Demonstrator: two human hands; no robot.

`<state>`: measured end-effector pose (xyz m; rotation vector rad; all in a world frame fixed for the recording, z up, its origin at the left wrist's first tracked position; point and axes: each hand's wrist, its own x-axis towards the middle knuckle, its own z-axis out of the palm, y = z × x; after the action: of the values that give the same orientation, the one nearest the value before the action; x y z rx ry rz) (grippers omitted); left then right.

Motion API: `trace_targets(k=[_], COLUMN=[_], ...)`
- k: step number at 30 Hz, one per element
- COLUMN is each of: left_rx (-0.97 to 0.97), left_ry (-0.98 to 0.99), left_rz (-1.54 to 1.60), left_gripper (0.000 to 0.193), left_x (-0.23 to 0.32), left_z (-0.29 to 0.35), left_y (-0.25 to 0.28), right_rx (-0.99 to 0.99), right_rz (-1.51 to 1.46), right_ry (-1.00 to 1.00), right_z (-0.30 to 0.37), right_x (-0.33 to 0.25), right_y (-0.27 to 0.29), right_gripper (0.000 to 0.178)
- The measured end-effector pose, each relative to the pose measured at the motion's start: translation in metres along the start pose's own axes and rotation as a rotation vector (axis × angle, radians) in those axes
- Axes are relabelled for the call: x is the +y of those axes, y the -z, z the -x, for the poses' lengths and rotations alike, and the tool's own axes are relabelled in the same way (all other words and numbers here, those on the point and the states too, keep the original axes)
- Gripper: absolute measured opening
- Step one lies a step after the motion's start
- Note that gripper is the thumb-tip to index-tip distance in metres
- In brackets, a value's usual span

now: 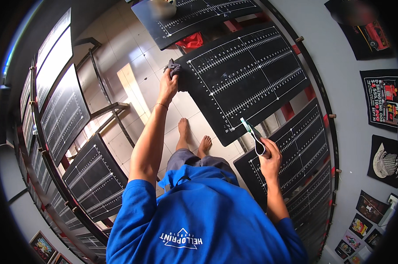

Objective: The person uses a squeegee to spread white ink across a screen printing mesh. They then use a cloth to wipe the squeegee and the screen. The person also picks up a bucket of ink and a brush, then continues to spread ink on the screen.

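Observation:
My left hand (168,88) is closed around a bunched dark grey cloth (174,68), beside the left edge of a black board (234,61). White ruler-like lines and dots are printed across that board. My right hand (270,159) grips a slim white-and-green thing (251,130), bent round at the hand end, perhaps a tube. Its pale tip points at the board's near edge, close to a small whitish smear (230,129). Whether the tip touches the board I cannot tell.
Similar marked boards stand on racks at right (291,152) and left (95,178); another board (208,15) lies beyond. A dark rail (320,83) curves along the right. Red cloth or plastic (191,40) shows between boards. A wooden plank (133,92) lies on the tiled floor (150,48).

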<state>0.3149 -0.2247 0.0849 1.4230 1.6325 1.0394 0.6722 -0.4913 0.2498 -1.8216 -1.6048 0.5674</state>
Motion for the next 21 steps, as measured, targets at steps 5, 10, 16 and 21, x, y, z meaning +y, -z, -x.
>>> trace_targets(k=[5, 10, 16, 21], left_rx=[-0.025, -0.188, -0.474, -1.078], left_ry=[-0.013, -0.014, -0.116, -0.265], left_rz=[-0.108, -0.087, 0.014, -0.103], left_gripper=[0.026, 0.036, 0.03, 0.026], left_x=[0.014, 0.024, 0.057, 0.048], left_z=[0.021, 0.072, 0.189, 0.259], left_y=[-0.002, -0.01, -0.044, -0.062], right_rx=[-0.008, -0.018, 0.016, 0.053], right_rz=[-0.076, -0.127, -0.17, -0.191], right_ry=[0.031, 0.071, 0.02, -0.005], right_z=[-0.011, -0.018, -0.023, -0.038], right_x=[-0.002, -0.01, -0.016, -0.014], right_y=[-0.003, 0.0, 0.002, 0.01], right_gripper=[0.036, 0.036, 0.036, 0.034])
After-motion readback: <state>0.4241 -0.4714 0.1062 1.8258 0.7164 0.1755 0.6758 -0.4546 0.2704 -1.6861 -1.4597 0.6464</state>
